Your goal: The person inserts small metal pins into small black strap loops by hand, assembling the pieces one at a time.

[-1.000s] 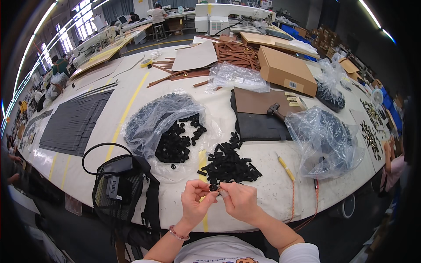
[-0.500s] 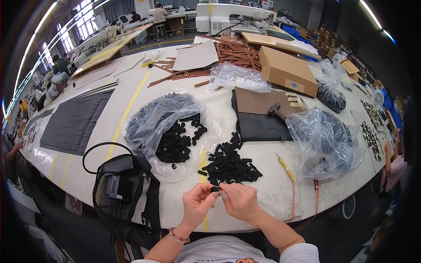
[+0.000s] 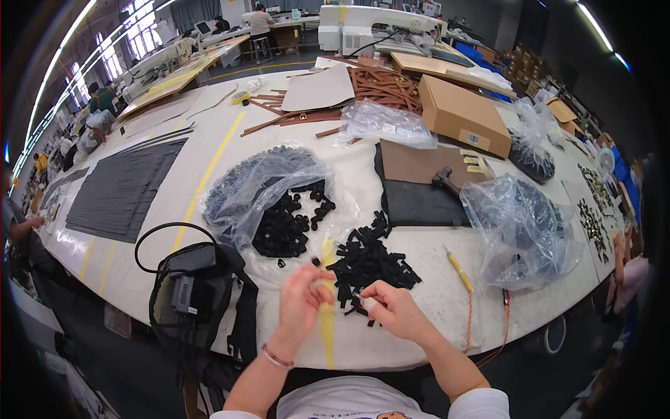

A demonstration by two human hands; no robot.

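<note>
My left hand (image 3: pixel 301 304) hovers between the two heaps with its fingers loosely parted and nothing visible in them. Just past its fingertips is a small black piece (image 3: pixel 316 262), apart from the hand. My right hand (image 3: pixel 396 311), a pale wrap on one digit, is pinched at the near edge of a pile of short black strips (image 3: pixel 373 262); what sits between its fingertips is too small to make out. Left of that pile, small rolled black pieces (image 3: pixel 280 227) spill from an open clear plastic bag (image 3: pixel 234 185).
A black mesh bag (image 3: pixel 188 300) lies left of my arms. To the right are a yellow-handled tool (image 3: pixel 458 271), a hammer (image 3: pixel 442 178) and a filled clear bag (image 3: pixel 520 230). Farther back are brown straps (image 3: pixel 384 87) and a cardboard box (image 3: pixel 464 115). Another person's hand shows at far right.
My hands have come apart from a shared hold on a small black piece. The left moved forward and left, where a black piece now shows; the right went to the strip pile.
</note>
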